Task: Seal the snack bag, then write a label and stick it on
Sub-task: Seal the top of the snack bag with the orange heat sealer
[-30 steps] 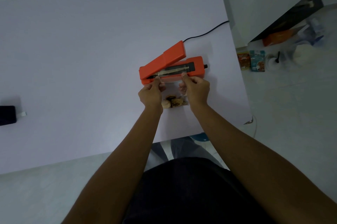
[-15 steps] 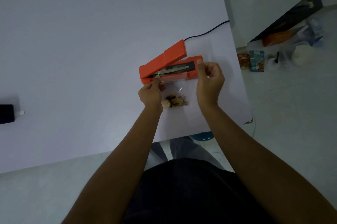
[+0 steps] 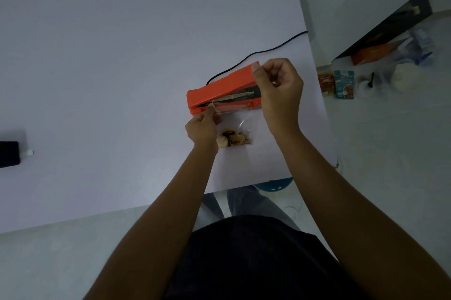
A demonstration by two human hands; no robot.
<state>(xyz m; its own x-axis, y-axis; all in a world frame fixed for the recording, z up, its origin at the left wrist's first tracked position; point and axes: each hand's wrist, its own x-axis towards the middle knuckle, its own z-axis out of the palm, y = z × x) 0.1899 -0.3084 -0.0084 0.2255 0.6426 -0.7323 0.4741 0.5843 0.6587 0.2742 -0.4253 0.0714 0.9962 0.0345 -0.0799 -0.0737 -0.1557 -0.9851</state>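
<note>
Snack bag [image 3: 235, 126] on the counter [image 3: 109, 79], mouth laid across the orange sealer [image 3: 223, 90]. Left hand [image 3: 202, 126] pinches the bag's left corner; right hand [image 3: 278, 89], thumb and fingers closed, touches the raised lid's tip. Advice: keep film flat, press evenly. Counter edge near right; open room left.

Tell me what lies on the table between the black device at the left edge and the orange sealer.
Nothing: in the head view, the table is bare between the black device and the orange sealer.
</note>
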